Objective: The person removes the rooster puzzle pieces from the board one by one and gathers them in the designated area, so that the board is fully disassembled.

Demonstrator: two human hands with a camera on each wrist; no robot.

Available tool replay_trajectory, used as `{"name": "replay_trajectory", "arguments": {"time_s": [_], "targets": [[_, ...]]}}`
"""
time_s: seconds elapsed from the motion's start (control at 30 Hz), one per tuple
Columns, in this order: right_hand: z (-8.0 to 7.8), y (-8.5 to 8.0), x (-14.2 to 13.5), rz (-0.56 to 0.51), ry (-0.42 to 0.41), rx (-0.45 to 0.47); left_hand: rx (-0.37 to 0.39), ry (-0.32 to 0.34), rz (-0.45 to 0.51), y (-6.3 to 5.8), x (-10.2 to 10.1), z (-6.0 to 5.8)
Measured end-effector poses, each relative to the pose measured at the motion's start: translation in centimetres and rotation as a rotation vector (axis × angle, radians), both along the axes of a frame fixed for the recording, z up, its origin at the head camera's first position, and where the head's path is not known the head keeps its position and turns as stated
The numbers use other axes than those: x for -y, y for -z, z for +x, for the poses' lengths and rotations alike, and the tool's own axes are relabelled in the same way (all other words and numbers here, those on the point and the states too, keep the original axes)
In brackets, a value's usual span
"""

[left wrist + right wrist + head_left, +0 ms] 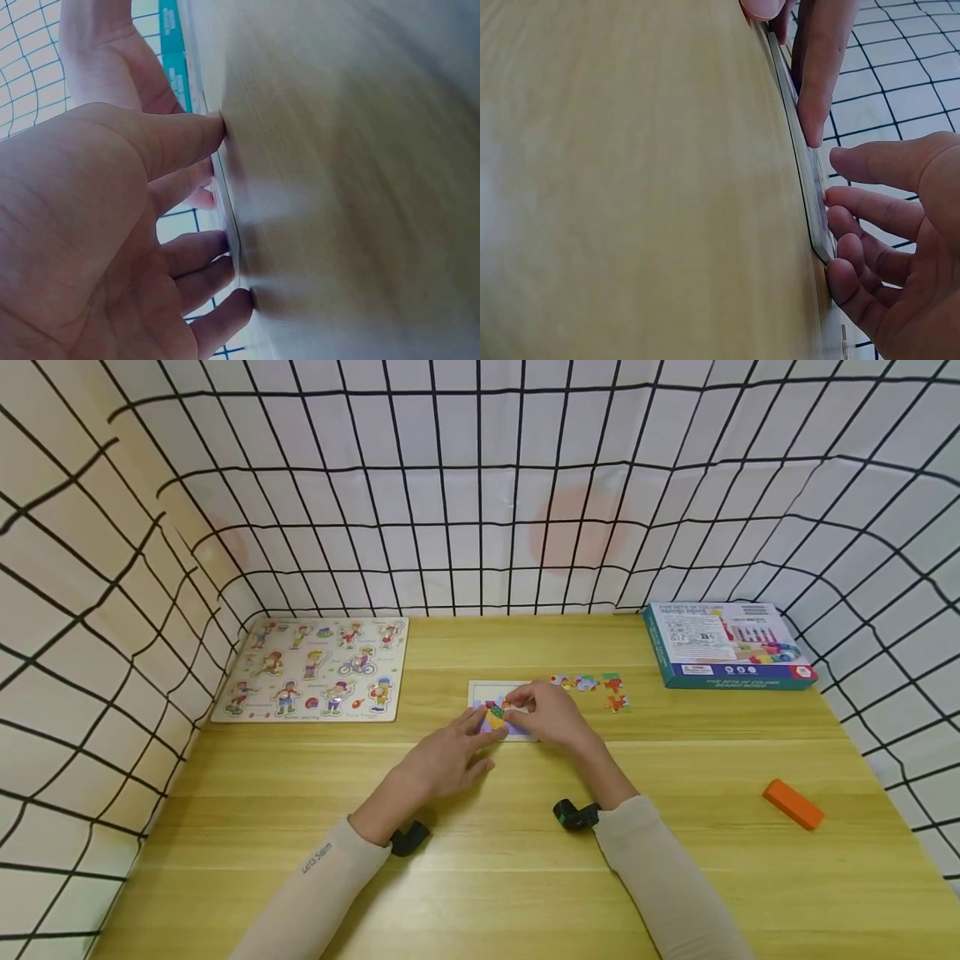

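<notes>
A small jigsaw board (480,687) with a pale border lies flat mid-table, with colourful green and yellow pieces (496,717) in its middle. My left hand (444,758) reaches in from the left, its extended fingers resting on the board and pieces; its thumb touches the tabletop by the near edge. My right hand (551,714) comes over the board's right side, fingertips on its surface. Thumb and index finger (877,210) stand apart in the right wrist view, with no piece showing between them. The hands hide much of the picture.
Loose jigsaw pieces (587,682) and a red-orange pair (616,702) lie right of the board. A wooden figure puzzle (300,710) sits at back left, a boxed set (731,647) at back right. An orange block (793,804) lies at right. Black grid-patterned walls (450,502) surround the table.
</notes>
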State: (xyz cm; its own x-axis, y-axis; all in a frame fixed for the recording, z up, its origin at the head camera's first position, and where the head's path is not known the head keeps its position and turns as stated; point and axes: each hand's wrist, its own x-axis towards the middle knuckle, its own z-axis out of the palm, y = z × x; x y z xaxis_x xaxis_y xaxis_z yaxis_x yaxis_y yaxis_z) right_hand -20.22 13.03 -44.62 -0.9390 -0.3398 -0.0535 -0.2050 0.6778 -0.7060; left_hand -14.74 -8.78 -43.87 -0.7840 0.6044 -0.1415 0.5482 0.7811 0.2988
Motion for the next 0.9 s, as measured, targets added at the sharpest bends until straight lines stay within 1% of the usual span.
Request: {"name": "replay_trajectory", "arguments": {"time_s": [0.17,0.37,0.53,0.67,0.9], "targets": [[0.04,0.00,0.03,-0.009,-0.003,-0.010,0.004,-0.003,0.002,-0.14,-0.02,0.06],[0.08,-0.16,0.09,-0.046,0.027,0.014,0.008,-0.008,0.000,-0.21,-0.05,0.11],[0.09,-0.18,0.19,-0.086,0.012,0.018,0.007,-0.007,0.000,-0.14,-0.07,0.10],[0.15,-0.17,0.37,-0.128,-0.002,0.041,0.008,-0.007,0.012,-0.10,-0.04,0.10],[0.27,-0.22,0.45,-0.151,0.008,0.049,0.011,-0.012,0.008,-0.12,-0.05,0.07]]}}
